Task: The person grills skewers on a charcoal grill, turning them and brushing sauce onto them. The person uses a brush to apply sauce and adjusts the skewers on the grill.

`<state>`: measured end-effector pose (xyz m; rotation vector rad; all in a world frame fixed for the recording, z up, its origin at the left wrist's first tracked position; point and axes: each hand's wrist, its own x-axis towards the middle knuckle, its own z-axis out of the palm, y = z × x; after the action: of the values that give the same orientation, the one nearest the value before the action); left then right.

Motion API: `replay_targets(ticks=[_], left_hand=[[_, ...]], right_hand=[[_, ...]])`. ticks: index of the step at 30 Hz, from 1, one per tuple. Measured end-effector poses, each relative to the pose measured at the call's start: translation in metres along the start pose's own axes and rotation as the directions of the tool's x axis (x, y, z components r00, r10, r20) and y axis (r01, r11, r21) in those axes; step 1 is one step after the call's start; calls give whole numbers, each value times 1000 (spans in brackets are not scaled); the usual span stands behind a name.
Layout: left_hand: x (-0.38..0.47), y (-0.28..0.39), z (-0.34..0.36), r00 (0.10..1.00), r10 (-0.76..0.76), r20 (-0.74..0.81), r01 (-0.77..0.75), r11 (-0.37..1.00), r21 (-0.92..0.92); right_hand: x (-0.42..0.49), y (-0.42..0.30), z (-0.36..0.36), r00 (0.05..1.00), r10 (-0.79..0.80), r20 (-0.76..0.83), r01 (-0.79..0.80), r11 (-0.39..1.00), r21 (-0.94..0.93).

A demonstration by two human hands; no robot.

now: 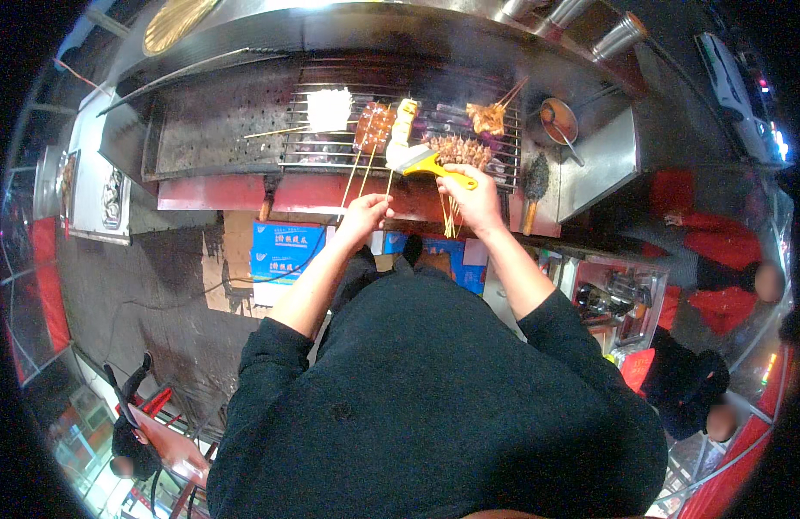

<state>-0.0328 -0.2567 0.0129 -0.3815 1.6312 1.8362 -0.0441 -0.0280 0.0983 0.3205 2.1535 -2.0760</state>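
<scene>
My right hand grips the yellow handle of a basting brush. Its pale bristles touch the lower end of a skewer of yellow-and-white food pieces on the grill grate. Between the fingertips of my left hand is the thin stick of that skewer. Just left of it lies a brown glazed flat piece on two sticks. A bright white square piece on a stick sits farther left. Small meat skewers lie bunched beyond my right hand, and a browned piece on sticks rests behind them.
Right of the grate stand a metal bowl of reddish sauce with a spoon and a dark brush with a wooden handle. A perforated metal plate adjoins the grate's left. Blue cartons lie below. Other people are at the sides.
</scene>
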Motion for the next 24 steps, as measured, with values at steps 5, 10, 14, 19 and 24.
replay_targets(ticks=[5, 10, 14, 19, 24], left_hand=[[-4, 3, 0, 981, 146, -125, -104, 951, 292], [1, -6, 4, 964, 201, -174, -118, 910, 397], [2, -7, 1, 967, 169, -192, -80, 912, 402], [1, -8, 2, 965, 171, -197, -100, 941, 325], [1, -3, 2, 995, 16, -97, -4, 992, 123]], right_hand=[[9, -39, -19, 999, 31, 40, -34, 997, 73], [77, -39, 12, 939, 306, 155, -315, 949, 35], [136, -54, 13, 898, 440, 11, -439, 891, 114], [158, -54, 1, 991, 49, -121, -44, 998, 41], [100, -4, 21, 954, -301, 3, 285, 901, -328]])
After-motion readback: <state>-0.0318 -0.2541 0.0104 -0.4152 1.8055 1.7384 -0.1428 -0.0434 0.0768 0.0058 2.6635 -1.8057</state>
